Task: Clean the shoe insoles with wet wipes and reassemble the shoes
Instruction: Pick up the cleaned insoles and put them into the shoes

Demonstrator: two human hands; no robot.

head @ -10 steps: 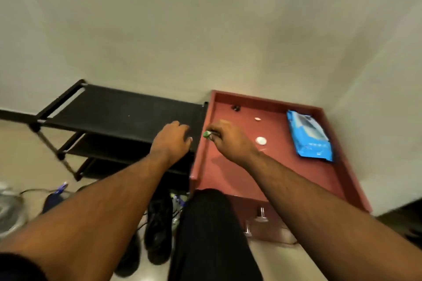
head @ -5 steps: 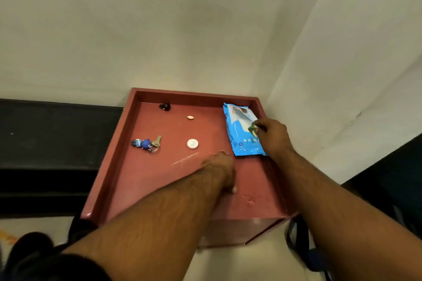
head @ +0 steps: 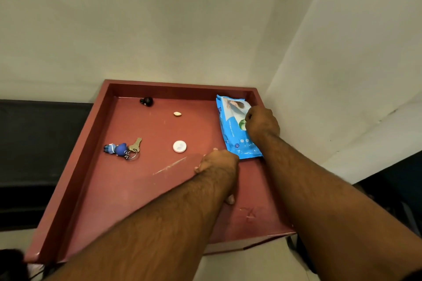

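Steadying the wipes pack (head: 235,131) by its near corner with our left hand (head: 218,164), fingers spread flat, we pinch its flap with our right hand (head: 262,123) to open it

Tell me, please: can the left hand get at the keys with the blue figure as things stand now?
Probably yes. The left hand rests on the red tray, and the keys lie to its left on the tray floor with only bare tray between them. Nothing covers them.
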